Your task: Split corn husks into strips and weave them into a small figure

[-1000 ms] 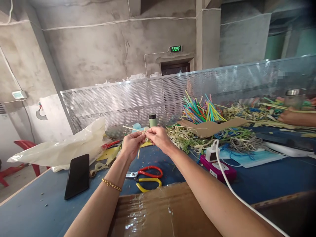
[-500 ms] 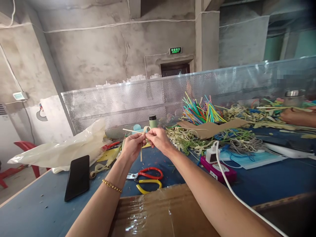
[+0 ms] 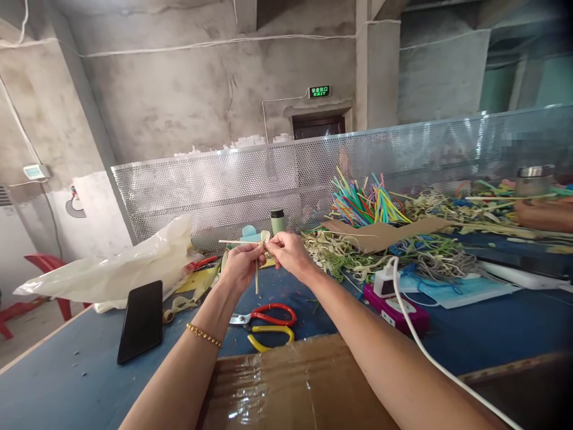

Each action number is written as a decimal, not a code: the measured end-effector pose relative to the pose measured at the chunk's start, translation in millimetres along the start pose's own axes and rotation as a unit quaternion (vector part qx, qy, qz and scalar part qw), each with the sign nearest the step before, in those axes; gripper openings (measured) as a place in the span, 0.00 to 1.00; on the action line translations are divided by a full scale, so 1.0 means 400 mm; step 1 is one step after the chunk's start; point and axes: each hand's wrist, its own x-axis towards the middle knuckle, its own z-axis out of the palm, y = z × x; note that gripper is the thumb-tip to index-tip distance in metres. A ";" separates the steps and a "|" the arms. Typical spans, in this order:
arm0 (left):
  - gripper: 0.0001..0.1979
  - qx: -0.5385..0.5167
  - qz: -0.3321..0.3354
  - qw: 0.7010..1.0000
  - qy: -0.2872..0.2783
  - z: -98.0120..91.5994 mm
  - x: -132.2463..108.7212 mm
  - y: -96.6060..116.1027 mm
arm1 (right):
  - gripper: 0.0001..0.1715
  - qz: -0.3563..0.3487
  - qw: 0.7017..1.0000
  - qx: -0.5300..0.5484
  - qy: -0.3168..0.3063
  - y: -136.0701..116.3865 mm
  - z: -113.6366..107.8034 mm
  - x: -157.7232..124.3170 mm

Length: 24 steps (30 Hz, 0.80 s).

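My left hand [image 3: 242, 263] pinches a pale flat strip [image 3: 237, 242], one end of which sticks out to the left and another hangs below. At the crossing of the strips, my right hand [image 3: 286, 249] has its fingertips closed on the same pale piece, where a small loop stands up. Both hands are raised over the blue table, nearly touching. Below them lie red-handled scissors [image 3: 273, 312] and a tool with yellow handles [image 3: 271, 337]. Behind the hands stands a green bottle with a black lid [image 3: 277, 222].
A cardboard box [image 3: 295, 388] lies nearest me. Left are a black phone [image 3: 140, 322] and a cream plastic bag [image 3: 116, 263]. Right are a purple power strip [image 3: 398, 307], a white cable, a blue mask [image 3: 474, 289], colourful sticks [image 3: 367, 200] and heaped strips. Another person's hand [image 3: 544, 215] is far right.
The pale strip's left end has tipped slightly, and the loop stands a little differently between my fingers. The other person's hand has shifted slightly right.
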 end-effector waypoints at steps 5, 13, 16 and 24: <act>0.03 0.007 -0.038 0.999 -0.021 -0.016 -0.001 0.011 | 0.12 0.022 0.997 0.064 -0.030 0.021 0.007 0.004; 0.10 -0.032 -0.078 0.996 -0.041 0.015 -0.011 0.009 | 0.14 0.067 0.982 0.177 -0.007 0.014 0.009 0.000; 0.11 -0.033 -0.069 0.997 -0.021 0.018 -0.010 0.001 | 0.10 0.054 0.980 0.191 0.008 0.009 0.014 -0.003; 0.08 0.026 -0.066 0.997 -0.002 0.018 -0.017 -0.001 | 0.06 0.062 0.984 0.165 0.010 0.001 0.015 -0.005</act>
